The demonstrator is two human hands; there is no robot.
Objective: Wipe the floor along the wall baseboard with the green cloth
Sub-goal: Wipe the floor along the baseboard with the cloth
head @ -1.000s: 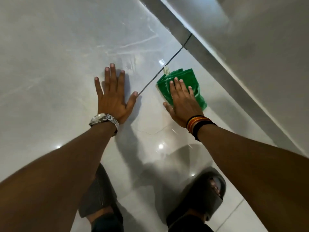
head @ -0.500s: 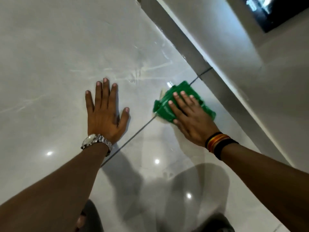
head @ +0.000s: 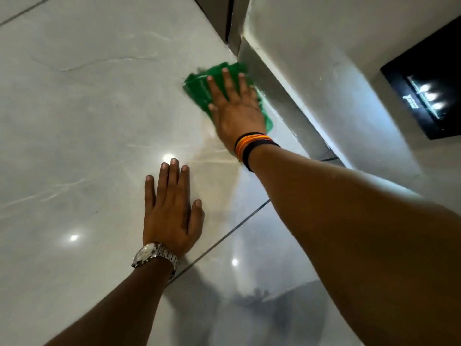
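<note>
The green cloth (head: 199,87) lies flat on the glossy pale tile floor (head: 87,108), its far edge touching the grey baseboard (head: 282,96). My right hand (head: 235,109) presses down on the cloth with fingers spread, covering most of it; the wrist wears black and orange bands. My left hand (head: 171,213) rests palm-down on the bare floor nearer to me, fingers together, holding nothing, with a metal watch on the wrist.
The white wall (head: 324,46) rises above the baseboard on the right. A dark panel (head: 429,86) with small lights is set in it. A dark door frame or corner (head: 224,16) stands at the top. A grout line (head: 224,236) runs diagonally past my left wrist.
My right hand has slid the cloth forward along the floor and up against the baseboard. My left hand has shifted forward. The feet have left the view.
</note>
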